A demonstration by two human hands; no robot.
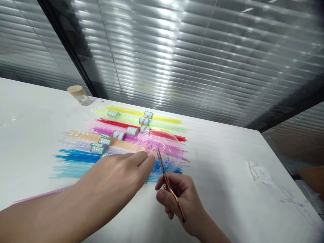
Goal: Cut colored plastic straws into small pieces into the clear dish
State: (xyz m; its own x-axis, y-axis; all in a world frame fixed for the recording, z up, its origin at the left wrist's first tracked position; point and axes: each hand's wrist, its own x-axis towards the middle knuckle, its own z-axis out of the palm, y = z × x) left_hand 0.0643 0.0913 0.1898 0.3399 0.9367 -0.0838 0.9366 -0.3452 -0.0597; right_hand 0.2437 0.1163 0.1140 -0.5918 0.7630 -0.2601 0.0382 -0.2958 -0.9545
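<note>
My right hand point(181, 195) grips small scissors point(165, 175) with copper-coloured handles. Their blades look nearly closed and point up over a clear round plastic dish point(179, 141). Small blue and purple cut pieces point(160, 165) lie inside the dish. My left hand point(129, 167) is closed at the dish's left rim, its fingertips close to the blades. A thin pink-purple plastic strand point(43, 194) runs behind my left forearm, in line with those fingers; the grip itself is hidden. Bundles of thin plastic strands, including red point(169, 136) and blue point(78, 156), lie beneath and beside the dish.
Green-edged patterned paper bands point(118, 135) wrap several bundles. At the back left of the white table point(215, 152) a clear jar with a wooden lid point(76, 90) stands. Crumpled clear plastic point(260, 173) lies on the right. Blinds point(162, 50) hang behind the table.
</note>
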